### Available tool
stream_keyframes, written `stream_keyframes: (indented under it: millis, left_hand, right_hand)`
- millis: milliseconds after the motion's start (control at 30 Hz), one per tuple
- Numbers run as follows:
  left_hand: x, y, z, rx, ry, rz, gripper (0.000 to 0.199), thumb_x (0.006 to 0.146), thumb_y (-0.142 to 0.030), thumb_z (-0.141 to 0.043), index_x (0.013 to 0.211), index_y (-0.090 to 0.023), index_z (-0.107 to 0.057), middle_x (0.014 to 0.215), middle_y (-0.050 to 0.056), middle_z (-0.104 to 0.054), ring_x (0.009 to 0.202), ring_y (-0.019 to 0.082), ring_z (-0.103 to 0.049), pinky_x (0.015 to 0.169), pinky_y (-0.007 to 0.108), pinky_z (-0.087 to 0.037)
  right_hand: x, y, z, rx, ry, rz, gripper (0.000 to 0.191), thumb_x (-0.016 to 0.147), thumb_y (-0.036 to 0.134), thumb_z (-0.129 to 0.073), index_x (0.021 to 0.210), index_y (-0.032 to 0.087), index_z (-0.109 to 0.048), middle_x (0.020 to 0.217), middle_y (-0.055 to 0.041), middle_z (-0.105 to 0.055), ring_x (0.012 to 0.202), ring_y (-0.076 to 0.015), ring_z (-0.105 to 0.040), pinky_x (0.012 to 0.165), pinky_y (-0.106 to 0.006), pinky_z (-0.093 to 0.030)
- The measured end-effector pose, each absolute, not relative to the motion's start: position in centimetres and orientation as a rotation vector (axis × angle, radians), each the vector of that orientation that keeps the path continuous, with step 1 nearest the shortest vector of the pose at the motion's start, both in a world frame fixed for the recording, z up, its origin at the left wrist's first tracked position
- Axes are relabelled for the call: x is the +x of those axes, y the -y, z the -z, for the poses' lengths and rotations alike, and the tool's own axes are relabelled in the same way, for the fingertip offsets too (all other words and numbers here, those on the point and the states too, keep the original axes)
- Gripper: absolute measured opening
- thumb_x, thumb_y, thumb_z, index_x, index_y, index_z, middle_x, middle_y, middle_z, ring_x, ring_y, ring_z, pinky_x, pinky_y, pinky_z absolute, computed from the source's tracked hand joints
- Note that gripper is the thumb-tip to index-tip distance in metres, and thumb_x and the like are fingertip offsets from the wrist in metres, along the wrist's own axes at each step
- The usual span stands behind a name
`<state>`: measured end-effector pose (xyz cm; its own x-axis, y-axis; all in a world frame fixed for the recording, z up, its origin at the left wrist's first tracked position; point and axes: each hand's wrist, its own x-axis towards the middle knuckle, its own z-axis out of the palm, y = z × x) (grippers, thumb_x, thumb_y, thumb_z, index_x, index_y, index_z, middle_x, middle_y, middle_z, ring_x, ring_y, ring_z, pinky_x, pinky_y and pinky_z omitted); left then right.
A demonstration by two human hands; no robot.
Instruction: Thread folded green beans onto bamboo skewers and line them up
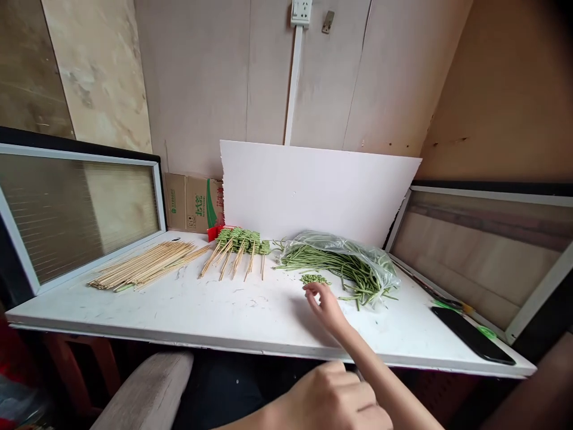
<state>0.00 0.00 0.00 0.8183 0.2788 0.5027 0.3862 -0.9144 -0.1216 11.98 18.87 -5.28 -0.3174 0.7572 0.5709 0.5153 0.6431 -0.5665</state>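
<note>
My right hand is over the white table, its fingers loosely bent and apart with nothing seen in them. Just beyond its fingertips is a small pile of cut green bean pieces. My left hand is closed in a fist low in front, at the table's near edge; anything inside it is hidden. Behind the right hand, long green beans lie partly inside a clear plastic bag. Left of the pile, skewers threaded with green bean pieces are stacked, their bare ends toward me.
A heap of bare wooden skewers lies on the table's left. A cardboard box and a white board stand at the back. At right are a black phone and scissors. Framed panels flank both sides.
</note>
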Motion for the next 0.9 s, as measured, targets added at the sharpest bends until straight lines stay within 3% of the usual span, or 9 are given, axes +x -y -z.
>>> stream_keyframes:
  millis: [133, 300, 400, 500, 667, 900]
  left_hand:
    - [-0.4, -2.1, 0.2, -2.650, 0.750, 0.775, 0.049, 0.105, -0.054, -0.052, 0.121, -0.009, -0.066, 0.110, 0.016, -0.071, 0.107, 0.029, -0.065, 0.093, 0.042, -0.051]
    - [2.5, -2.9, 2.2, -2.669, 0.968, 0.639, 0.067, 0.103, -0.071, -0.040, 0.108, -0.009, -0.066, 0.094, 0.014, -0.072, 0.089, 0.029, -0.068, 0.087, 0.043, -0.051]
    - [3.5, -3.5, 3.0, -2.773, 0.926, 0.657, 0.065, 0.103, -0.071, -0.039, 0.103, -0.012, -0.066, 0.094, 0.014, -0.074, 0.087, 0.029, -0.071, 0.085, 0.043, -0.053]
    - [1.9, -3.8, 3.0, -2.882, 0.881, 0.753, 0.055, 0.102, -0.066, -0.050, 0.103, -0.014, -0.067, 0.095, 0.012, -0.076, 0.087, 0.028, -0.072, 0.083, 0.041, -0.054]
    - [-2.9, -4.2, 2.3, -2.868, 0.777, 1.086, 0.025, 0.107, -0.035, -0.052, 0.117, -0.019, -0.068, 0.111, 0.009, -0.077, 0.102, 0.024, -0.072, 0.093, 0.037, -0.053]
    - [-1.9, -4.9, 1.4, -2.779, 0.962, 1.003, 0.024, 0.105, -0.040, -0.057, 0.095, -0.019, -0.061, 0.096, 0.007, -0.069, 0.090, 0.023, -0.063, 0.080, 0.036, -0.050]
  right_hand:
    - [7.1, -15.8, 3.0, -0.873, 2.283, -0.031, 0.018, 0.102, 0.020, -0.054, 0.105, 0.021, -0.071, 0.099, -0.0101, -0.072, 0.097, -0.0262, -0.059, 0.087, -0.040, -0.048]
    - [0.2, -14.0, 2.5, -0.711, 2.541, 0.113, 0.010, 0.098, 0.020, -0.060, 0.101, 0.020, -0.070, 0.097, -0.0084, -0.069, 0.099, -0.0245, -0.056, 0.084, -0.036, -0.043]
    - [-2.4, -13.5, 2.9, -0.573, 2.651, 0.158, 0.009, 0.097, 0.025, -0.063, 0.100, 0.020, -0.069, 0.095, -0.0077, -0.068, 0.097, -0.0237, -0.054, 0.080, -0.035, -0.040]
    - [-3.1, -13.0, 3.1, -0.420, 2.689, 0.172, 0.010, 0.098, 0.028, -0.063, 0.099, 0.020, -0.068, 0.096, -0.0071, -0.067, 0.097, -0.0227, -0.053, 0.080, -0.034, -0.038]
    - [-2.3, -12.5, 2.8, -0.334, 2.718, 0.217, 0.013, 0.102, 0.030, -0.060, 0.098, 0.020, -0.066, 0.096, -0.0062, -0.068, 0.097, -0.0215, -0.053, 0.079, -0.033, -0.038]
    - [-4.7, -12.4, 3.5, -0.155, 2.775, 0.395, 0.019, 0.105, 0.027, -0.052, 0.092, 0.020, -0.064, 0.093, -0.0057, -0.066, 0.093, -0.0214, -0.051, 0.076, -0.035, -0.035]
